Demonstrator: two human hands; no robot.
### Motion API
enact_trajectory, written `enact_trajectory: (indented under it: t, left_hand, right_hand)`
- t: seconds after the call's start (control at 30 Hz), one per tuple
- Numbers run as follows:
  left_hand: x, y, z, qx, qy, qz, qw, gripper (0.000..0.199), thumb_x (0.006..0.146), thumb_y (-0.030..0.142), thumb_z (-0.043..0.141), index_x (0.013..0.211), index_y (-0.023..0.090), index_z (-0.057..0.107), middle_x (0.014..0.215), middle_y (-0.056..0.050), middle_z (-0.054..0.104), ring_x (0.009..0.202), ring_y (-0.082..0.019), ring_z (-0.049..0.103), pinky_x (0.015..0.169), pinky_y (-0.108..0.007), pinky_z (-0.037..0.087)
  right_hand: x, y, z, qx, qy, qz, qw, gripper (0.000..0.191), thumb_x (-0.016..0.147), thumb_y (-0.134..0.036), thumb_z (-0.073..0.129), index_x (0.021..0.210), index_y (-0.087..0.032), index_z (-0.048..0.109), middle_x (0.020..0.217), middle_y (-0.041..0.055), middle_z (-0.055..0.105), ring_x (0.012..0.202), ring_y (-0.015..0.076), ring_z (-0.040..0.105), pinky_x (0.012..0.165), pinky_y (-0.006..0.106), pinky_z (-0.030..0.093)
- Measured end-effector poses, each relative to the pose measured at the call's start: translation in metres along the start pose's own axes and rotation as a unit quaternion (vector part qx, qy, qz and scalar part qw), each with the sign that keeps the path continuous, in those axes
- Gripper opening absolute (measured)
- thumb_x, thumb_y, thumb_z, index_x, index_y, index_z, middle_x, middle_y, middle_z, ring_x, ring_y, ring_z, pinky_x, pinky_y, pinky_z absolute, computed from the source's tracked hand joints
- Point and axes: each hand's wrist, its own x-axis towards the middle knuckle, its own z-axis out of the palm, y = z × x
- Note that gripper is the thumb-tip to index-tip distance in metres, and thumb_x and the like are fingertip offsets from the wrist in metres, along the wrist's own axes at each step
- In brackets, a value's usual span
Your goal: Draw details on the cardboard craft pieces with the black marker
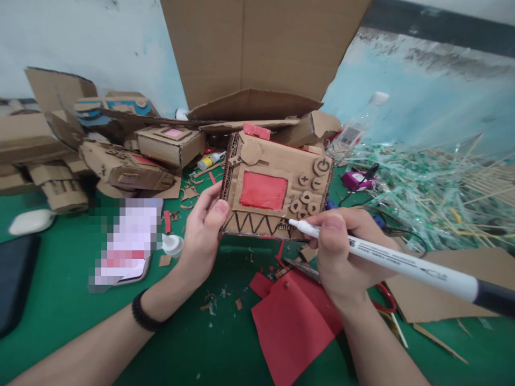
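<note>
A cardboard model (pixel 263 190) with a red rectangle, round cardboard buttons and a black zigzag line is held up, tilted, above the green table. My left hand (pixel 203 233) grips its left edge, thumb on the front. In my right hand (pixel 344 246) is a white marker (pixel 386 257) with a dark rear end. The marker's tip is at the model's lower front, beside some black lettering. Whether the tip touches the cardboard I cannot tell. Below the model, red paper (pixel 293 327) lies on the table (pixel 173 343), with scissors (pixel 303 269) partly hidden behind my right hand.
Other cardboard models (pixel 171 145) stand at the back left. A phone (pixel 129 241) and a small white bottle (pixel 173 245) lie left of the model. A clear plastic bottle (pixel 352 134), sticks and green plastic (pixel 434 187) are on the right, above a cardboard sheet (pixel 450 284).
</note>
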Motion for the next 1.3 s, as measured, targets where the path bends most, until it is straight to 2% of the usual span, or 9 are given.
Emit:
enact_trajectory:
  t: [0.13, 0.33, 0.67, 0.77, 0.87, 0.97, 1.13, 1.23, 1.3]
  left_hand:
    - [-0.001, 0.001, 0.000, -0.004, -0.008, -0.010, 1.000, 0.048, 0.095, 0.059, 0.074, 0.130, 0.026, 0.073, 0.127, -0.007, 0.077, 0.126, -0.032, 0.072, 0.105, -0.044, 0.062]
    - [-0.001, 0.000, -0.001, 0.010, -0.008, -0.007, 1.000, 0.052, 0.095, 0.061, 0.074, 0.133, 0.026, 0.072, 0.119, -0.008, 0.079, 0.120, -0.033, 0.073, 0.100, -0.046, 0.064]
    - [-0.003, 0.004, 0.001, -0.029, -0.018, -0.058, 0.998, 0.056, 0.094, 0.058, 0.073, 0.138, 0.024, 0.065, 0.133, -0.008, 0.075, 0.126, -0.029, 0.070, 0.106, -0.041, 0.058]
    - [-0.003, 0.004, 0.001, -0.036, -0.019, -0.067, 0.997, 0.057, 0.093, 0.060, 0.075, 0.137, 0.025, 0.066, 0.128, -0.008, 0.076, 0.120, -0.029, 0.072, 0.101, -0.040, 0.060]
    - [-0.004, 0.004, 0.000, -0.039, -0.017, -0.077, 0.996, 0.057, 0.092, 0.062, 0.077, 0.135, 0.025, 0.068, 0.118, -0.007, 0.076, 0.108, -0.028, 0.074, 0.088, -0.039, 0.063]
    - [-0.003, 0.005, 0.000, -0.063, -0.016, -0.087, 0.994, 0.054, 0.091, 0.061, 0.078, 0.131, 0.026, 0.068, 0.118, -0.007, 0.076, 0.105, -0.028, 0.075, 0.081, -0.037, 0.064]
    - [0.001, 0.010, 0.000, -0.112, -0.036, -0.115, 0.986, 0.051, 0.096, 0.060, 0.073, 0.134, 0.026, 0.067, 0.123, -0.010, 0.079, 0.118, -0.035, 0.075, 0.090, -0.046, 0.067]
    - [0.002, 0.012, 0.001, -0.127, -0.039, -0.129, 0.983, 0.051, 0.096, 0.061, 0.073, 0.131, 0.023, 0.069, 0.122, -0.011, 0.080, 0.120, -0.037, 0.075, 0.091, -0.048, 0.068]
    - [0.002, 0.013, 0.001, -0.139, -0.045, -0.134, 0.980, 0.049, 0.097, 0.059, 0.073, 0.129, 0.022, 0.070, 0.122, -0.011, 0.080, 0.121, -0.036, 0.075, 0.092, -0.048, 0.069]
  right_hand:
    - [-0.002, 0.001, 0.001, 0.010, 0.012, 0.017, 1.000, 0.026, 0.104, -0.030, 0.066, 0.081, -0.025, 0.076, 0.065, -0.0054, 0.071, 0.052, 0.0109, 0.064, 0.055, 0.027, 0.051]
    - [-0.003, 0.002, 0.003, 0.012, 0.003, 0.015, 1.000, 0.023, 0.103, -0.029, 0.067, 0.082, -0.025, 0.076, 0.066, -0.0063, 0.072, 0.052, 0.0104, 0.064, 0.055, 0.027, 0.051]
    - [0.000, 0.002, 0.000, 0.008, 0.002, 0.004, 1.000, 0.021, 0.100, -0.024, 0.069, 0.080, -0.024, 0.077, 0.066, -0.0065, 0.072, 0.051, 0.0090, 0.062, 0.055, 0.024, 0.051]
    - [-0.002, 0.003, 0.002, 0.008, 0.007, 0.009, 1.000, 0.024, 0.101, -0.027, 0.068, 0.079, -0.024, 0.076, 0.064, -0.0056, 0.071, 0.051, 0.0103, 0.062, 0.055, 0.025, 0.051]
    - [-0.004, 0.004, 0.005, 0.007, 0.007, 0.018, 1.000, 0.027, 0.103, -0.033, 0.066, 0.078, -0.025, 0.075, 0.062, -0.0039, 0.070, 0.050, 0.0126, 0.063, 0.053, 0.028, 0.053]
    - [-0.003, 0.004, 0.006, 0.024, 0.030, 0.034, 0.999, 0.035, 0.105, -0.042, 0.062, 0.077, -0.024, 0.073, 0.063, -0.0014, 0.069, 0.051, 0.0153, 0.065, 0.050, 0.030, 0.053]
    - [0.009, 0.001, 0.006, 0.117, 0.113, 0.047, 0.986, 0.035, 0.103, -0.053, 0.068, 0.089, -0.022, 0.076, 0.066, -0.0025, 0.062, 0.052, 0.0172, 0.067, 0.049, 0.033, 0.058]
    - [0.016, 0.005, 0.011, 0.184, 0.159, 0.028, 0.969, 0.027, 0.099, -0.048, 0.077, 0.101, -0.022, 0.080, 0.075, -0.0025, 0.062, 0.054, 0.0150, 0.064, 0.052, 0.036, 0.063]
    - [0.017, 0.009, 0.015, 0.202, 0.171, -0.003, 0.964, 0.023, 0.098, -0.044, 0.079, 0.102, -0.022, 0.081, 0.080, -0.0009, 0.065, 0.053, 0.0141, 0.062, 0.049, 0.035, 0.062]
